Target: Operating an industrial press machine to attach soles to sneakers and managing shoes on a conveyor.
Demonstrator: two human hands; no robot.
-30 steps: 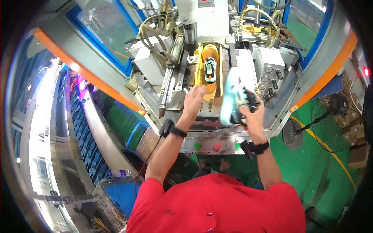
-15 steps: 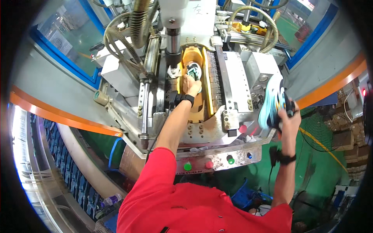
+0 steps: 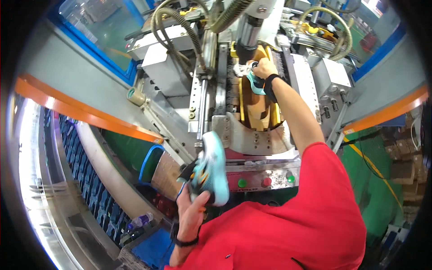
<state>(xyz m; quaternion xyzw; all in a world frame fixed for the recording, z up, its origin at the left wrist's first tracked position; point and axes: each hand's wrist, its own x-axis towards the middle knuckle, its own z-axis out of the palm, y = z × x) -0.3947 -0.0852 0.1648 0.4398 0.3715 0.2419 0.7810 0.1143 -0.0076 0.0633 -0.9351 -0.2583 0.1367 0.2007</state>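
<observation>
A sneaker (image 3: 214, 167) in pale teal and white, with dark and orange parts, is gripped in my left hand (image 3: 191, 212) at the lower left, in front of the machine. It stands toe up, tilted, with its sole side to the right. My right hand (image 3: 265, 68) reaches into the machine's yellow-walled cradle (image 3: 242, 101), its fingers closed on a second teal sneaker (image 3: 256, 86). My hand hides part of that sneaker. Just above it hangs a dark-tipped metal press cylinder (image 3: 247, 38).
A panel with green and red buttons (image 3: 242, 183) runs along the machine's front. Ribbed hoses (image 3: 180, 22) hang above the left side. At far left is a conveyor (image 3: 101, 166) with a dark blue patterned surface; a purple-labelled bottle (image 3: 140, 220) lies nearby. Orange rails (image 3: 90, 110) flank the machine.
My left hand has left the cradle and come to the lower left with a sneaker. My right hand has moved from the right side into the cradle with the other sneaker. The view has shifted left.
</observation>
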